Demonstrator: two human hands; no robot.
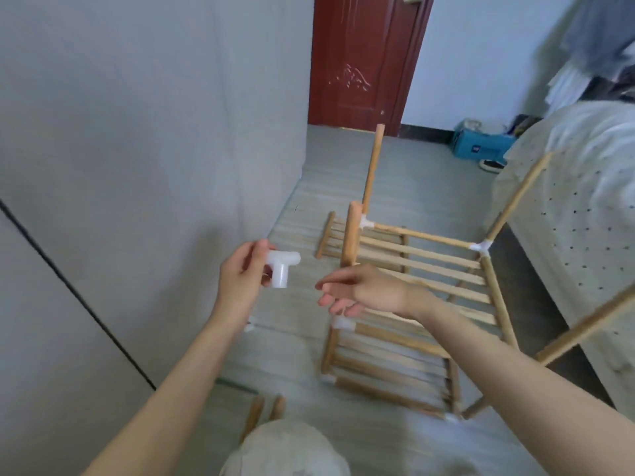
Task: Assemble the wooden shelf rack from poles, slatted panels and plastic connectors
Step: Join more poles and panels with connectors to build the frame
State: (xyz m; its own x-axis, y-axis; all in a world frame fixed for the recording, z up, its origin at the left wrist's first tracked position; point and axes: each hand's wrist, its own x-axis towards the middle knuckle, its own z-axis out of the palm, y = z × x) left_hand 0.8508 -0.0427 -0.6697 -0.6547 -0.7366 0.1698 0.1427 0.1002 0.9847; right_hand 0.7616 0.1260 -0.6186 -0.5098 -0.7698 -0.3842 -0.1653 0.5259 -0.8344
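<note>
Pinched between thumb and fingers of the left hand, a white plastic T-connector hangs in the air beside the grey wall.

Right hand hovers with fingers loosely spread, holding nothing, just above the half-built wooden rack on the floor. Upright poles rise from its near corners; a slatted panel lies nearer. Bed borders the rack on the right; bare floor runs toward the red door.
</note>
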